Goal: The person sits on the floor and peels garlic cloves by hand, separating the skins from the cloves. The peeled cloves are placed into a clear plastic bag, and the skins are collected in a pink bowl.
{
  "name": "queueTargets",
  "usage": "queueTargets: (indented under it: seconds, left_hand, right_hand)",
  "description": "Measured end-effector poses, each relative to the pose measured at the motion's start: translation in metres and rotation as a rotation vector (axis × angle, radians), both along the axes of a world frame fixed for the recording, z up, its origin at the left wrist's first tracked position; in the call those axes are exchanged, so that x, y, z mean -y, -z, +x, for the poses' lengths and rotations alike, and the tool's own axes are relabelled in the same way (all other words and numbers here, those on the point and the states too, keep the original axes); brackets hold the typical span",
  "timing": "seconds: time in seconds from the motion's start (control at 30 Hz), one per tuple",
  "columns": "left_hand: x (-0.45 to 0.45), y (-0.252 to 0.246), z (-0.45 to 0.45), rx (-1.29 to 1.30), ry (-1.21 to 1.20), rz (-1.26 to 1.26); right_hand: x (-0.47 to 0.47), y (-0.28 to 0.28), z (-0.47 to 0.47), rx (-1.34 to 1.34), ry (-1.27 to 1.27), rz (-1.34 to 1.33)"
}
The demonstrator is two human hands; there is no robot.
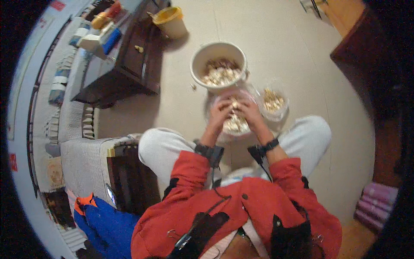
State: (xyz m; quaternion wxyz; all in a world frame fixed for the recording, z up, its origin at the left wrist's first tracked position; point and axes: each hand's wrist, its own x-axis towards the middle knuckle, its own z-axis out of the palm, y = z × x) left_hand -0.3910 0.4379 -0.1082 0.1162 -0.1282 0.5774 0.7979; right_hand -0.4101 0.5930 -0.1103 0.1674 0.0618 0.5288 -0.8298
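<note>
Over a pinkish translucent bowl (pixel 251 92), my left hand (pixel 221 111) and my right hand (pixel 248 111) meet with bent fingers. Between the fingertips is a small pale piece (pixel 235 105), apparently garlic; blur hides its exact shape. More pale garlic-like pieces (pixel 236 124) lie in the bowl below my hands. Just beyond stands a white bucket (pixel 197 69), partly filled with whitish and brownish-purple bulbs or cloves (pixel 223 73). To the right of my right hand, a clear plastic bag or tub (pixel 283 113) contains smaller yellowish-white pieces (pixel 273 100).
A loose bit (pixel 193 86) lies on the pale floor (pixel 291 48) left of the bucket. A yellow-rimmed pail (pixel 171 24) stands beside a dark wooden cabinet (pixel 129 64). Cloth-covered furniture (pixel 84 158) is at my left, dark furniture (pixel 359 58) at far right. My knees flank the bowl.
</note>
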Motion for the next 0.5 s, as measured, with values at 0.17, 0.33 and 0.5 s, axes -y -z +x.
queueTargets:
  seconds: [0.17,0.33,0.5]
  left_hand:
    - [0.0022,-0.0087,0.0007,0.046,0.011,0.036]
    - [0.0046,-0.0101,-0.0027,0.116,-0.048,0.216]
    - [0.0093,-0.0038,-0.0013,0.185,-0.095,0.549]
  right_hand:
    - [-0.0032,0.0042,0.0023,0.055,-0.039,-0.081]
    - [-0.0027,-0.0032,0.0002,0.097,-0.044,-0.19]
    - [-0.0063,0.0,-0.0051,0.102,0.006,-0.181]
